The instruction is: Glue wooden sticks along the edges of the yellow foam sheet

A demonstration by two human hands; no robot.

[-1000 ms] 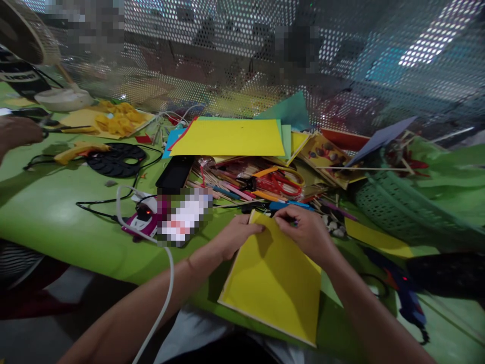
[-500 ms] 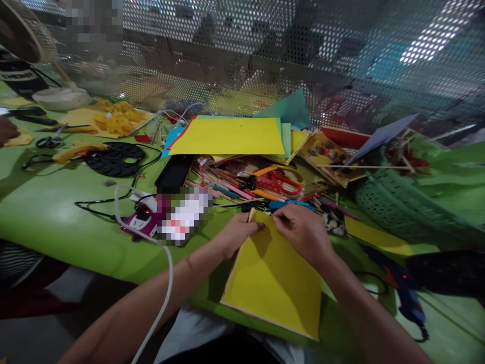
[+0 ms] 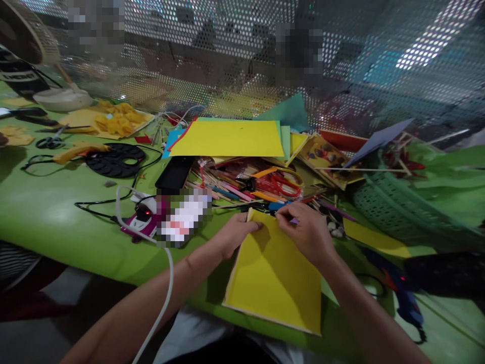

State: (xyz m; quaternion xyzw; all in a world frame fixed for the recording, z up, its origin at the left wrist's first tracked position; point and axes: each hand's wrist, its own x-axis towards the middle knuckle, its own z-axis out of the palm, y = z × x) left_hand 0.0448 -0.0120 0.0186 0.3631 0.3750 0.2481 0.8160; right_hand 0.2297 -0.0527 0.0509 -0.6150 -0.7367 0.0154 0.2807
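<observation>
A yellow paper sheet [image 3: 275, 278] lies on the green table [image 3: 56, 212] in front of me, its near edge hanging over the table's rim. My left hand [image 3: 235, 235] pinches the sheet's far left corner. My right hand [image 3: 306, 230] rests on the far edge beside it, fingers closed on the paper together with a thin purple stick [image 3: 293, 221].
Behind the hands lie red scissors [image 3: 278, 183], coloured sticks and more paper sheets [image 3: 227, 137]. A green basket [image 3: 394, 202] stands at the right, a blue glue gun [image 3: 405, 298] near it. A white cable [image 3: 159, 273], black phone [image 3: 175, 173] and black disc [image 3: 115, 159] are at left.
The person's hand at the far left edge has withdrawn, leaving scissors on the table. My hands keep pinching the sheet's far edge, which has shifted slightly.
</observation>
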